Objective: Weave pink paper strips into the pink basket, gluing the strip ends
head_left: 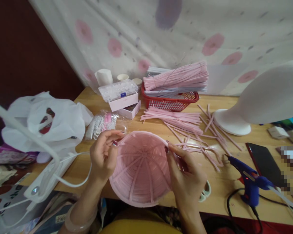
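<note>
A pink bowl-shaped piece [144, 175], built from coiled pipe cleaners with ribs spreading from its centre, is held with its hollow side toward me. My left hand [104, 154] grips its rim at the upper left, thumb inside and fingers behind. At the upper right, my right hand [185, 172] pinches the rim between thumb and fingers. Just beyond the bowl, a pile of loose pink pipe cleaners [173, 119] lies on the wooden table [84, 169]. Scissors with pale green handles [205, 191] are partly hidden behind my right hand.
A blue glue gun [246, 178] with its cord and a dark phone [266, 162] lie at right. Behind them stands a white mannequin head [263, 94]. A red basket [171, 101] holds pipe-cleaner bundles. Bead boxes [122, 94], a white bag [51, 117] and a lamp arm [26, 130] are left.
</note>
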A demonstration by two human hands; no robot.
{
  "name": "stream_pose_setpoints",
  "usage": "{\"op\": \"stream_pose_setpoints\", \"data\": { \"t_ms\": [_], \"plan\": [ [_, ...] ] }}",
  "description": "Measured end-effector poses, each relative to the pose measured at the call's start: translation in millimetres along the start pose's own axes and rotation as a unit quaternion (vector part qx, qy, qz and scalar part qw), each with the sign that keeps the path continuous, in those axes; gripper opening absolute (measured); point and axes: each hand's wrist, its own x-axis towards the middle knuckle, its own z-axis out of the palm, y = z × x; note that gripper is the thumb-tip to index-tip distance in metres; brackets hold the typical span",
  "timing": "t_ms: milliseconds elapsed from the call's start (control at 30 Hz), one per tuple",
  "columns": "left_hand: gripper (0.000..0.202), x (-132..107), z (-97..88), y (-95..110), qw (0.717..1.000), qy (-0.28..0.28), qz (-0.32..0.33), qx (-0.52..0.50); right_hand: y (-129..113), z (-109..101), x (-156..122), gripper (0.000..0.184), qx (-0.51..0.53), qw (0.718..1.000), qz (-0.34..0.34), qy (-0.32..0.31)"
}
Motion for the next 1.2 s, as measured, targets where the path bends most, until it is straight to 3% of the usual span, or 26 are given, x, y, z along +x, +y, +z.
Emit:
{"op": "stream_pose_setpoints", "data": {
  "t_ms": [133,300,400,667,800,933,1067,1200],
  "plan": [
    [0.016,0.8,-4.1,3.8,0.999,0.0,0.005,0.037,-1.5,0.4,1.9,0.01,-0.005,1.0,0.005,0.007],
    [0.007,5.4,-4.5,6.5,0.977,0.005,0.114,0.182,-2.5,0.3,1.9,0.01,0.001,1.0,0.011,0.017],
    [0.007,8.5,-5.3,6.2,0.963,-0.006,0.161,0.216,-0.1,0.0,0.1,0.009,0.003,1.0,0.021,0.02],
    [0.021,24.9,-22.1,1.6,0.921,-0.125,0.254,0.268,4.5,-2.5,-1.6,0.009,0.015,0.999,0.037,0.02],
    [0.026,33.2,-23.9,-0.3,0.906,-0.18,0.254,0.287,4.1,-2.9,0.9,0.008,0.011,0.999,0.036,0.019],
    [0.023,35.5,-20.0,0.1,0.908,-0.196,0.236,0.286,4.8,-3.8,2.1,0.009,0.009,0.999,0.037,0.021],
    [0.022,32.8,-15.1,-0.2,0.926,-0.173,0.21,0.263,7.9,-3.9,0.5,0.009,0.015,0.999,0.047,0.022],
    [0.022,26.8,-14.4,-5.2,0.953,-0.113,0.176,0.219,11.3,-2.7,-1.6,0.011,0.024,0.997,0.059,0.034]
  ]
}}
